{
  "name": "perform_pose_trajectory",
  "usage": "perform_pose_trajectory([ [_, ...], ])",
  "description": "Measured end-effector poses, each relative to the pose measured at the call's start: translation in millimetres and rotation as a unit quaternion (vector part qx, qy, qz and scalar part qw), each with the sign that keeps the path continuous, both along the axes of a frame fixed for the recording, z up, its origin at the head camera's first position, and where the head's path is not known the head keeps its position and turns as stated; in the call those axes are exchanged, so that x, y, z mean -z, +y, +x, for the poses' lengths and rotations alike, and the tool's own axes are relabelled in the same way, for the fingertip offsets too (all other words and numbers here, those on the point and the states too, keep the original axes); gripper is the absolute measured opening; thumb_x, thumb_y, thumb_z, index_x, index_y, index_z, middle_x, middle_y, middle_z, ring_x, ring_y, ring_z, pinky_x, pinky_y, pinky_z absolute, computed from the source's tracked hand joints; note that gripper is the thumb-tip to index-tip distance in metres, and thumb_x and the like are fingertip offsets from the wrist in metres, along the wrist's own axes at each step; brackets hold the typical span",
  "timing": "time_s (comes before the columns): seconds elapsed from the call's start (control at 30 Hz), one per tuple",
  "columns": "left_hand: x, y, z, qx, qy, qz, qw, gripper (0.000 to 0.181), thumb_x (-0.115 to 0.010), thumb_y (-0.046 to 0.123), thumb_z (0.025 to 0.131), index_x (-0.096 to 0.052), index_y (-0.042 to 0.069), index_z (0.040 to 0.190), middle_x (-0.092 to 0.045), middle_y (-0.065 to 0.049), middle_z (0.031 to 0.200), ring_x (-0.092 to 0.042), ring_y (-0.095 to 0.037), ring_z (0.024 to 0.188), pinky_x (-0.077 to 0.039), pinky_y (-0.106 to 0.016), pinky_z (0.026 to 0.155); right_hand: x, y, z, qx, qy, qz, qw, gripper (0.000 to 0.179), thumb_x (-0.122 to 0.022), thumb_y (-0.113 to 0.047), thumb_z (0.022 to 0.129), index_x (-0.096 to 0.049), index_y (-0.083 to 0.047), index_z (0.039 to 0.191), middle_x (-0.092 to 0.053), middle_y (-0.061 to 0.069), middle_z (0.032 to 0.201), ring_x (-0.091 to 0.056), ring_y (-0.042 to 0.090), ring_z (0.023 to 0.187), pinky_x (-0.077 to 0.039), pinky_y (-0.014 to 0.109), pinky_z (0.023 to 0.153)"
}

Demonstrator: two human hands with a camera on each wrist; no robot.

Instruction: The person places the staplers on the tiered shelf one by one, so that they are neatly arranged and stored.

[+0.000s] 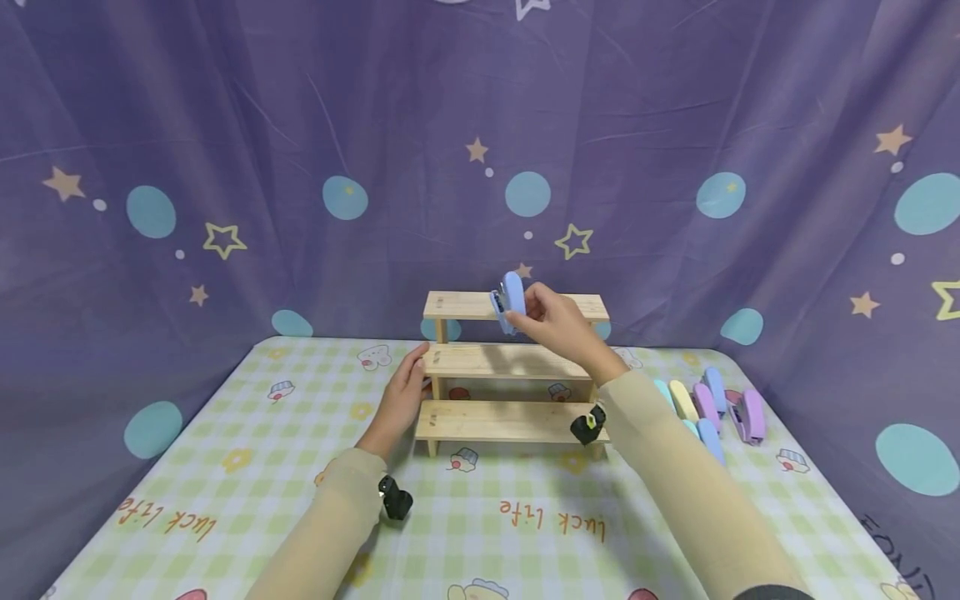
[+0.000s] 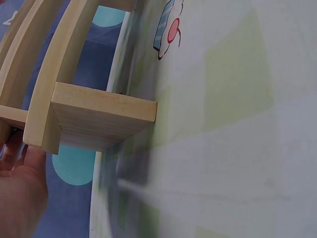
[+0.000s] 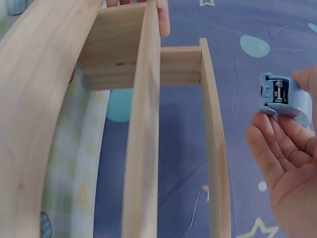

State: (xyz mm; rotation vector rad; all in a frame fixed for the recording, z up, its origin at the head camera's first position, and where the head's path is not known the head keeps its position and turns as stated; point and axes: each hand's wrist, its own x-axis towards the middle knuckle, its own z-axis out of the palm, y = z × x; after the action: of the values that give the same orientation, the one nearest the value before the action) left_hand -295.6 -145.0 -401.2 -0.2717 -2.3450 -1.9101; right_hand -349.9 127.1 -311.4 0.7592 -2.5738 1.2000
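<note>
A light blue stapler (image 1: 513, 302) is pinched between the thumb and fingers of my right hand (image 1: 553, 321), upright in front of the top board of a three-tier wooden shelf (image 1: 498, 421). In the right wrist view the end of the stapler (image 3: 280, 94) faces the camera, with its metal part showing. My left hand (image 1: 402, 396) grips the left end of the middle board, fingers on both sides of it. The left wrist view shows that hand (image 2: 22, 183) at the side of the wooden frame (image 2: 104, 106).
Several staplers lie right of the shelf, among them a purple one (image 1: 748, 417), a yellow one (image 1: 682, 400) and a blue one (image 1: 714, 389). A checked cloth (image 1: 285, 467) covers the table. Behind it hangs a purple patterned curtain (image 1: 420, 108).
</note>
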Motion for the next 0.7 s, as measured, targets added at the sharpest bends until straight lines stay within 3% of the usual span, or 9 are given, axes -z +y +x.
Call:
perform_pose_trajectory([
  [0.13,-1.9,1.1,1.2,-0.002,0.003,-0.006,1.0000,0.047,-0.029,0.017,0.112,-0.030,0.005,0.157,-0.031,-0.024,0.157,-0.041,-0.043,0.137,-0.043,-0.050,0.109,-7.4,-11.6,-6.8,0.000,-0.008,-0.010,0.9999,0.034,-0.066,-0.044,0.097,-0.054,-0.012,0.100,-0.061,0.005,0.093,-0.055,0.022,0.081,-0.049,0.036,0.066],
  [0.43,29.8,-4.5,-24.9,-0.010,0.004,0.011,0.9999,0.048,-0.030,0.031,0.112,-0.032,0.017,0.158,-0.029,-0.016,0.160,-0.040,-0.041,0.138,-0.041,-0.049,0.110,-20.4,-38.8,-17.8,0.021,-0.025,-0.015,0.9994,0.038,-0.066,-0.047,0.096,-0.055,-0.011,0.097,-0.063,0.005,0.093,-0.057,0.022,0.081,-0.049,0.036,0.066],
  [0.7,32.0,-5.2,-25.3,-0.019,0.010,-0.002,0.9998,0.048,-0.031,0.035,0.112,-0.034,0.021,0.157,-0.032,-0.014,0.160,-0.043,-0.039,0.137,-0.044,-0.048,0.109,-23.9,-51.3,-27.4,0.047,-0.045,-0.024,0.9976,0.040,-0.065,-0.047,0.096,-0.055,-0.008,0.095,-0.060,0.007,0.093,-0.055,0.023,0.078,-0.050,0.038,0.069],
])
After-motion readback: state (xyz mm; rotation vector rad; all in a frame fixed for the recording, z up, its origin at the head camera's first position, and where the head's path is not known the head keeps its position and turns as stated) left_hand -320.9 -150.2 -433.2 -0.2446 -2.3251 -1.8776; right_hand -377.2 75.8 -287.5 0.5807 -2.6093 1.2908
